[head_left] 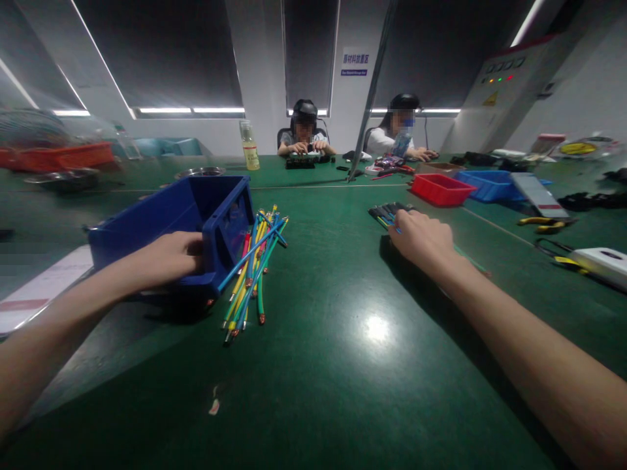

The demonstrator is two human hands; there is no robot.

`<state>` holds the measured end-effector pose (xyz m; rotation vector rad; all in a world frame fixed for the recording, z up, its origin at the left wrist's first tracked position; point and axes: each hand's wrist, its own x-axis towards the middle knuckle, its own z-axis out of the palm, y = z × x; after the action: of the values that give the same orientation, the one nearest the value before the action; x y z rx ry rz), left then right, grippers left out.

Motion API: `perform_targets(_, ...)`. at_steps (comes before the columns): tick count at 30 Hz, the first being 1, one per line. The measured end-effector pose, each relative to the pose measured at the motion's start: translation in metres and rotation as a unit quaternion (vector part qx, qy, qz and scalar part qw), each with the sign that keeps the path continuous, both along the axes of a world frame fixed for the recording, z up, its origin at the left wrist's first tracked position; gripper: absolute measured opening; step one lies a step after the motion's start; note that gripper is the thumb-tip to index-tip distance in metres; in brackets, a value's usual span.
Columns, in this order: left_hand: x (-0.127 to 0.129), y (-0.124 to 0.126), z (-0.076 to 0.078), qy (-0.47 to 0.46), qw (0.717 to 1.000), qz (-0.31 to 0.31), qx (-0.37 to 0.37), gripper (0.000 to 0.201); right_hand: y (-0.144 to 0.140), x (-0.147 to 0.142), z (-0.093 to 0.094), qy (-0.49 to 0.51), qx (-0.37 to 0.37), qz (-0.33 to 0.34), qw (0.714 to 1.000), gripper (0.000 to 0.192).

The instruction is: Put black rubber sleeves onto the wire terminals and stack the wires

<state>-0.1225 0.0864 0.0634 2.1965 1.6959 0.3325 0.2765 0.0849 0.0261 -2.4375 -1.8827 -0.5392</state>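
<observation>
Your left hand [171,258] is clamped on the near wall of the tipped blue bin [166,222], whose open mouth faces right. The wires [252,271] lie fanned on the tabletop [343,365] just beside that mouth, long axes running away from you. Your right hand [424,238] rests well apart to the right, fingers curled down over a second bundle [386,212]; whether it grips it, you cannot tell.

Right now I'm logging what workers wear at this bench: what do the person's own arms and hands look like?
Both forearms are bare up to the frame edge: no sleeves or cuffs show. The left hand and right hand wear no gloves, and no rings, watch or wrist strap are visible.
</observation>
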Motion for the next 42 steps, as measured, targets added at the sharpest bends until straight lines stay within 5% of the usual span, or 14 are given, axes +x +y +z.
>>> perform_targets(4,-0.002,0.002,-0.002,0.016,0.997,0.021,0.077,0.028,-0.007,-0.016,0.01,0.007,0.025,0.072,0.997,0.03)
perform_targets(7,0.001,-0.002,-0.002,0.043,0.979,0.056,0.193,0.027,-0.023,-0.053,0.011,0.019,0.051,0.229,0.972,0.026)
perform_targets(13,0.008,-0.012,-0.004,0.07,0.896,0.079,0.431,0.021,-0.074,-0.138,-0.002,0.078,-0.032,0.575,0.814,0.024)
perform_targets(17,0.01,-0.025,0.0,0.064,0.844,0.047,0.531,0.015,-0.08,-0.144,-0.008,0.111,-0.052,0.617,0.777,0.025)
perform_targets(21,0.019,-0.044,0.003,0.057,0.811,-0.119,0.571,0.016,-0.073,-0.134,-0.006,0.128,-0.068,0.624,0.768,0.021)
perform_targets(24,0.032,-0.055,-0.003,0.026,0.802,-0.272,0.531,0.019,-0.071,-0.132,-0.006,0.137,-0.071,0.63,0.761,0.019)
perform_targets(28,0.047,-0.065,-0.018,0.107,0.858,-0.37,0.341,0.02,-0.071,-0.134,-0.008,0.122,-0.064,0.64,0.756,0.021)
perform_targets(36,0.049,-0.063,-0.032,0.207,0.921,-0.297,0.146,0.02,-0.074,-0.134,-0.01,0.084,0.01,0.685,0.723,0.032)
perform_targets(42,0.053,-0.066,-0.031,0.182,0.936,-0.282,0.104,0.024,-0.09,-0.143,-0.018,0.102,0.104,0.762,0.631,0.037)
